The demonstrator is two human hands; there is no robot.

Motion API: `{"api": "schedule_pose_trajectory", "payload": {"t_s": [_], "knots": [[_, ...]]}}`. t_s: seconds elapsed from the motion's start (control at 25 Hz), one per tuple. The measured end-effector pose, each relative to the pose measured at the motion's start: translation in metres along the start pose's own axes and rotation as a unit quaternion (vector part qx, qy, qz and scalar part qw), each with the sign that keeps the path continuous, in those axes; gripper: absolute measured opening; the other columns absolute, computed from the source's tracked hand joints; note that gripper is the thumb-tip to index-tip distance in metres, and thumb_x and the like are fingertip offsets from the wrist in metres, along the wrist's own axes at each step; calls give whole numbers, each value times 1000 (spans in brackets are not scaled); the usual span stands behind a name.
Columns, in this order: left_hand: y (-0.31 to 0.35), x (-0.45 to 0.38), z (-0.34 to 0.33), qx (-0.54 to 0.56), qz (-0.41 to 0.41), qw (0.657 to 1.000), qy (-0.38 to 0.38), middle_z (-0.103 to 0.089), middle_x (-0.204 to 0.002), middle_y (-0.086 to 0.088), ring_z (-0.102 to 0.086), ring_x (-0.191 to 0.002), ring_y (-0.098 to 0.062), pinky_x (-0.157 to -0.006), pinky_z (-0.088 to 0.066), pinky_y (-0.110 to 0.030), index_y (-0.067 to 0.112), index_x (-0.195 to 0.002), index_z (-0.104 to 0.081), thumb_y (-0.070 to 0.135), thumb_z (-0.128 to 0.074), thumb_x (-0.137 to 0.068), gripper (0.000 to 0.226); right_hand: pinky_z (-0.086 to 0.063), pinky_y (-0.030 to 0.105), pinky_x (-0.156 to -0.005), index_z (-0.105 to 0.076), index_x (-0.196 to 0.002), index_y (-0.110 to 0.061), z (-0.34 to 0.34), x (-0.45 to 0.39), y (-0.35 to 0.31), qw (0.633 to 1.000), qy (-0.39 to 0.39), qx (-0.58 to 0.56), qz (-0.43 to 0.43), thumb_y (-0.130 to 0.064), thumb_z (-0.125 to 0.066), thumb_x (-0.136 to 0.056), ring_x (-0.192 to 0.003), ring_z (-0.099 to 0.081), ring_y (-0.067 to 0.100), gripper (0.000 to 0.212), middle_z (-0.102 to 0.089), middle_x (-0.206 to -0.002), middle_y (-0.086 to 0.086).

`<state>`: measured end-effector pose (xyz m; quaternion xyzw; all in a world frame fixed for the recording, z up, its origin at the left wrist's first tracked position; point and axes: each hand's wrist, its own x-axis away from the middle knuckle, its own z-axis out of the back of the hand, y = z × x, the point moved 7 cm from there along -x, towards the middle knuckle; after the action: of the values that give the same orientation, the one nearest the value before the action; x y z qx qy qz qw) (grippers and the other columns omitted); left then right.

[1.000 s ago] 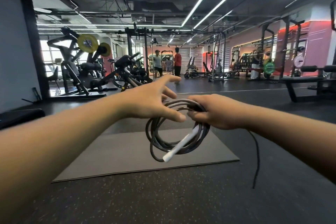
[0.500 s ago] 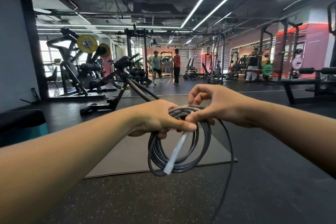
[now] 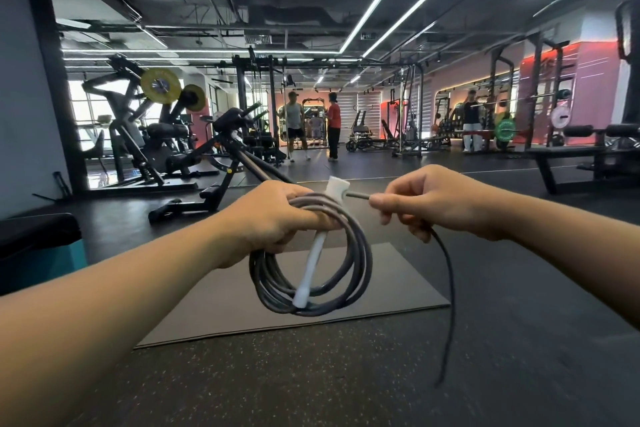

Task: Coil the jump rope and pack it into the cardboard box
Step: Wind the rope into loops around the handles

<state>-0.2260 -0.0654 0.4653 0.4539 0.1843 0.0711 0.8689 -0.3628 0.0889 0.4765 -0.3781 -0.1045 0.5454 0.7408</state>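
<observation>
Head view, frame centre: left hand (image 3: 273, 218) grip closed on coiled jump rope (image 3: 349, 274), coil hanging below; right hand (image 3: 429, 201) pinches its free strand.

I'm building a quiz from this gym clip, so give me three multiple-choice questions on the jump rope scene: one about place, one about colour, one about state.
1. Where does the coil hang?
A. from the left hand
B. flat on the mat
C. on a bench

2. What colour is the handle crossing the coil?
A. red
B. white
C. yellow

3. What state is the rope's free end in?
A. fully wound in
B. knotted round the coil
C. loose, trailing down from the right hand

Answers:
1 A: the left hand closes its grip on the coil's top, and the coil hangs in the air above the mat.
2 B: the handle is white against the grey loops.
3 C: the right hand pinches the rope, and the tail drops loose toward the floor.
</observation>
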Motion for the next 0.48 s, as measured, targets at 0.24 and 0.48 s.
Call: {"api": "schedule_pose_trajectory", "payload": {"t_s": [0.24,0.48], "knots": [[-9,-7,-14,269,4,954,134,-31,-50,6,-22,-36,-7,-36,-18,-22,14,-73,-56,19,-74,-90,25,-42,30,-64,-73,-109,-35,-37,16,23,985,45,-168,15,-85,-52,-76,-70,-47,11,63,-65,-81,-12],[-27,-6,-30,369,29,894,251,-38,-47,10,-27,-38,-7,-35,-24,-21,17,-69,-59,25,-81,-84,27,-35,28,-47,-69,-106,-5,-78,9,25,937,148,-311,-49,-57,-56,-93,-48,-54,16,54,-79,-81,14]]}}
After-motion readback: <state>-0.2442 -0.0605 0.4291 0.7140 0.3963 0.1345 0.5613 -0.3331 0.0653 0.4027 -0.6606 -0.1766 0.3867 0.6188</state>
